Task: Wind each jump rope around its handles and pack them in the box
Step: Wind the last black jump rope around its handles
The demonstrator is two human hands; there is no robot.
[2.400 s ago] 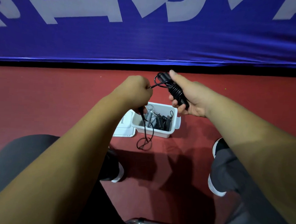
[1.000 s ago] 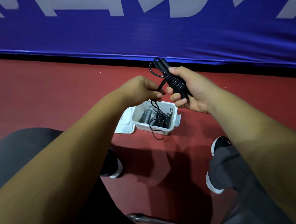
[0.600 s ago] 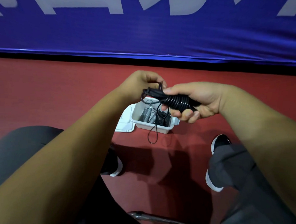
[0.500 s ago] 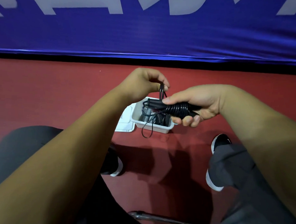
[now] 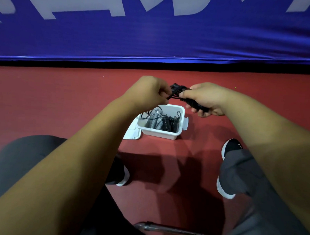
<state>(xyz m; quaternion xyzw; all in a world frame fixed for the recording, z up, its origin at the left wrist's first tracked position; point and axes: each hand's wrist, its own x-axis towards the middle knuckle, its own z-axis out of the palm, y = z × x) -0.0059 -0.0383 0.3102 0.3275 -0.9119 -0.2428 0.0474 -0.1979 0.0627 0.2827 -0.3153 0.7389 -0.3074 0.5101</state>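
Our right hand point(image 5: 206, 99) is clenched round the black jump rope point(image 5: 188, 101), whose cord is coiled about its handles, and holds it in the air just at twelve o'clock of the white box point(image 5: 161, 134). Our left hand point(image 5: 148, 92), at nine o'clock of the bundle, pinches a loose end of the cord between thumb and fingers. The box stands open on the red floor point(image 5: 63, 100), with several wound ropes point(image 5: 160, 122), grey and black, inside it. Its white lid point(image 5: 132, 133) lies flat at eight o'clock, touching the box. A blue banner point(image 5: 153, 34) runs across at twelve o'clock.
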